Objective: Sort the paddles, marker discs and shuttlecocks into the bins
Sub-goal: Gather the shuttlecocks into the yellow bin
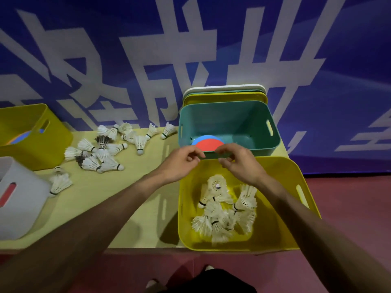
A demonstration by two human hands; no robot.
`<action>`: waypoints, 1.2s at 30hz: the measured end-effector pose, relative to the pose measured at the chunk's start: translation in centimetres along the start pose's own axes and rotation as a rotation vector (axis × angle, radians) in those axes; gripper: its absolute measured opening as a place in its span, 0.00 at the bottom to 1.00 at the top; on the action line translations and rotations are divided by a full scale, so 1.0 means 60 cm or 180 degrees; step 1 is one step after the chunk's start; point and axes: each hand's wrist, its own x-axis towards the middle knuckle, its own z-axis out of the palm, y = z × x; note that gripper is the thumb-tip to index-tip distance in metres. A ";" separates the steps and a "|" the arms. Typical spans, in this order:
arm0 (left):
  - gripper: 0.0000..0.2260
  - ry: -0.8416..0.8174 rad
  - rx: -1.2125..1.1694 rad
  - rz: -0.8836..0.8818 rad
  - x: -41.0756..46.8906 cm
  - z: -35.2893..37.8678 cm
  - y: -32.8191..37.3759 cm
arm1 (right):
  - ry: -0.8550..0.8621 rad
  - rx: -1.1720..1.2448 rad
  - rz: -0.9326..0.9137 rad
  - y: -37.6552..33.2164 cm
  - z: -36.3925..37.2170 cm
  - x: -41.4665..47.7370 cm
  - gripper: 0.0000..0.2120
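Left hand (182, 163) and right hand (240, 160) close together, fingers curled, tips at near rim of teal bin (232, 123). Cannot tell if pinching the red marker disc (209, 145) or just the rim; grip hidden behind knuckles. Red marker disc just beyond the fingertips, inside the bin's near-left part, overlapping a blue marker disc (200, 139) behind it. Judged step: setting discs into teal. To do well: clear the rim first, lower flat onto the blue one, release both sides together to avoid tilt against the wall, then withdraw without snagging the rim. Directly under both wrists: near yellow bin (275, 172), heap of shuttlecocks (222, 208) inside, no discs seen there. Beyond teal bin: stacked lids (224, 94), white, green, yellow. Well left of left hand, on the desk (105, 208): loose shuttlecocks (101, 153), many, not yet sorted. Further left: far yellow bin (53, 144), something orange-blue at bottom, cannot tell what. Left and nearer the body: white bin (21, 197), red shape through handle slot, maybe a paddle, unsure.
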 end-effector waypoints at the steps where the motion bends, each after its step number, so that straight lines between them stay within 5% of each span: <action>1: 0.09 0.0048 -0.0048 -0.0019 -0.002 -0.011 -0.006 | -0.0029 0.0021 -0.0083 -0.014 0.005 0.009 0.11; 12: 0.09 0.0577 -0.0781 -0.0499 -0.033 -0.132 -0.174 | -0.0302 -0.0145 -0.0255 -0.146 0.135 0.110 0.12; 23: 0.08 0.0884 -0.1198 -0.1256 -0.085 -0.338 -0.472 | -0.1184 -0.0525 0.0181 -0.296 0.413 0.275 0.16; 36: 0.15 0.0845 -0.0026 -0.2212 -0.109 -0.396 -0.703 | -0.1515 -0.1218 0.0416 -0.325 0.638 0.375 0.25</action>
